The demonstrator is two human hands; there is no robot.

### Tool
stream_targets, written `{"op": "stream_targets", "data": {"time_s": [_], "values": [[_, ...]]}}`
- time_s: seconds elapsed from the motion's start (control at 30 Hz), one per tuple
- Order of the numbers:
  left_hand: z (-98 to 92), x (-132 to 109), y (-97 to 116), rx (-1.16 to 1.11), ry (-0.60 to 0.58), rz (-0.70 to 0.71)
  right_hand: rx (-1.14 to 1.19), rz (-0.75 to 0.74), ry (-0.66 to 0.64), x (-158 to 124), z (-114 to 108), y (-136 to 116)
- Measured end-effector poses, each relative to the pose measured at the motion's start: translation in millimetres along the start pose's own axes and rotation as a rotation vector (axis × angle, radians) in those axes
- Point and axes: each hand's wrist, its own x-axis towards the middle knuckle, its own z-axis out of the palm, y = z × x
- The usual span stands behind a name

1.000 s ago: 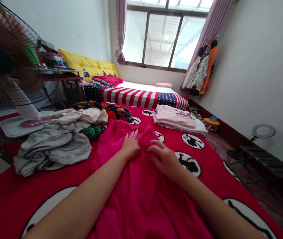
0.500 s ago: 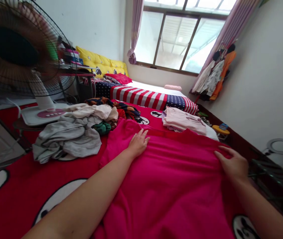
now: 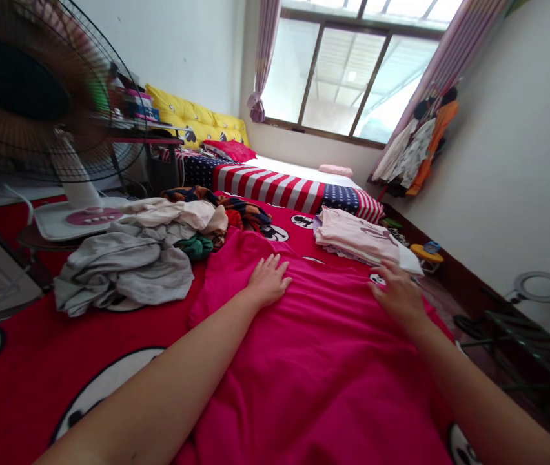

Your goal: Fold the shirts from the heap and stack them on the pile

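A bright pink garment, seemingly a shirt (image 3: 304,361), lies spread in front of me on a red blanket (image 3: 124,336) with white panda-like patches. Resting flat near the garment's far left part is my left hand (image 3: 268,281), its fingers stretched out. My right hand (image 3: 398,297) is at the far right edge of the cloth, thumb and fingers apart, a white patch of the blanket showing between them. Soft creases run across the pink fabric between both hands.
A heap of loose clothes (image 3: 130,258) lies to the left, near a running fan (image 3: 18,84). Beyond the garment sits a stack of folded clothes (image 3: 357,236). Farther back is a bed with a flag-pattern cover (image 3: 275,186). A dark rack (image 3: 536,342) stands at the right.
My right hand has moved left and slightly away from me. The garment's far edge, raised before, now lies lower and flatter. My left hand stays nearly in place.
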Motion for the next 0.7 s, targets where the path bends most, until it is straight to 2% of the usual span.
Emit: {"op": "stream_targets", "data": {"time_s": [0.07, 0.13, 0.2, 0.23, 0.3, 0.37, 0.43, 0.57, 0.63, 0.7], "values": [[-0.1, 0, 0, 0.009, -0.003, 0.003, 0.225, -0.205, -0.143, -4, 14, -30], [-0.5, 0, 0, 0.019, -0.008, 0.0, 0.305, -0.337, -0.329, -7, 30, -41], [-1.0, 0, 0, 0.026, -0.011, -0.001, 0.223, -0.264, -0.422, -4, 43, -30], [-1.2, 0, 0, 0.028, -0.012, -0.001, 0.146, -0.138, -0.419, 0, 47, -19], [-1.3, 0, 1, 0.031, -0.014, 0.0, -0.012, 0.177, -0.394, 13, 51, 6], [-1.0, 0, 2, 0.034, -0.016, -0.001, -0.114, 0.36, -0.383, 25, 49, 20], [0.0, 0, 2, 0.033, -0.014, 0.0, -0.121, 0.344, -0.295, 29, 47, 15], [2.2, 0, -1, -0.029, 0.027, 0.027, 0.084, 0.119, 0.034, 18, 51, -20], [1.1, 3, -6, -0.131, 0.082, 0.034, 0.193, 0.138, 0.089, 11, 55, -27], [-3.0, 9, -14, -0.333, 0.181, -0.021, 0.26, 0.234, 0.101, 8, 56, -21]]}}
